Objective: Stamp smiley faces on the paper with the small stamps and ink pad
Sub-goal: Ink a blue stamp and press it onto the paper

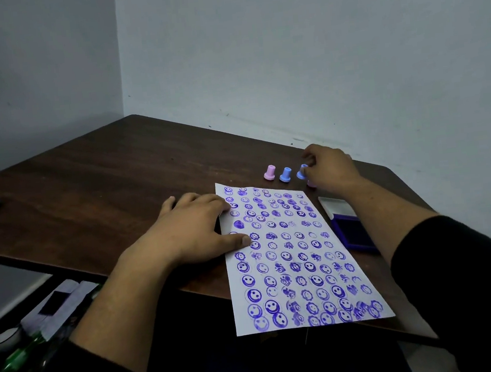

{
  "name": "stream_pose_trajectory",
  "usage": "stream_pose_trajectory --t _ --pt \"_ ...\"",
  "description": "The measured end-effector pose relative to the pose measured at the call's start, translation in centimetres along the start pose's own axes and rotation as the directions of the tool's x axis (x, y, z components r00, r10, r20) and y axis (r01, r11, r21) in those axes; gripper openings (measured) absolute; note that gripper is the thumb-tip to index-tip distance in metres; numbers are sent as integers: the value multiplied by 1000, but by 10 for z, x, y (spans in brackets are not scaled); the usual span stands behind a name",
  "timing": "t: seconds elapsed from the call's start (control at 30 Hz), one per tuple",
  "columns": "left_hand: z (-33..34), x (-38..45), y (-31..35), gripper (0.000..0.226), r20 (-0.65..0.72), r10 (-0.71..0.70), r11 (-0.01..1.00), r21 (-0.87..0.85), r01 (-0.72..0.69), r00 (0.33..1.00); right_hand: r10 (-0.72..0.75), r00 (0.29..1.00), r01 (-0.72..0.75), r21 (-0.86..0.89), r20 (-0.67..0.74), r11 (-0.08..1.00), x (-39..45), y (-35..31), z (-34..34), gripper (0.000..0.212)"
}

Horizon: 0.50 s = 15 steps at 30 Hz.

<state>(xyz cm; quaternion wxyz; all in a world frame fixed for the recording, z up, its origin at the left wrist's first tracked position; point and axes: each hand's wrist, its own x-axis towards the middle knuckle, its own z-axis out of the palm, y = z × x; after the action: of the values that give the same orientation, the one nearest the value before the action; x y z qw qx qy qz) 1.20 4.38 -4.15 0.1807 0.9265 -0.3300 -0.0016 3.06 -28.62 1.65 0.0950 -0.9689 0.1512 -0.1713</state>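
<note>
The paper, lower centre of the frame on the bench, looks almost wholly filled with purple smiley prints; little room remains. The left hand lies flat, fingers spread, pinning its edge. The right hand pinches a blue stamp beside two others. The ink pad lies open right of the sheet. No writing is legible.
</note>
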Motion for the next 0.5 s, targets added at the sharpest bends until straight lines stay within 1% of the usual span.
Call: stream_pose_trajectory --t 0.2,0.37,0.5 --pt "0 -1 1 100 -14 9 1000 -4 -9 1000 -11 1000 11 -127 4 992 5 4 16 36" --pt "0 -2 1 93 -16 10 1000 -8 -10 1000 17 1000 -17 -112 4 994 9 7 18 38" --pt "-1 -2 3 92 -12 6 1000 -14 -6 1000 30 999 -27 -89 26 996 12 4 14 47"
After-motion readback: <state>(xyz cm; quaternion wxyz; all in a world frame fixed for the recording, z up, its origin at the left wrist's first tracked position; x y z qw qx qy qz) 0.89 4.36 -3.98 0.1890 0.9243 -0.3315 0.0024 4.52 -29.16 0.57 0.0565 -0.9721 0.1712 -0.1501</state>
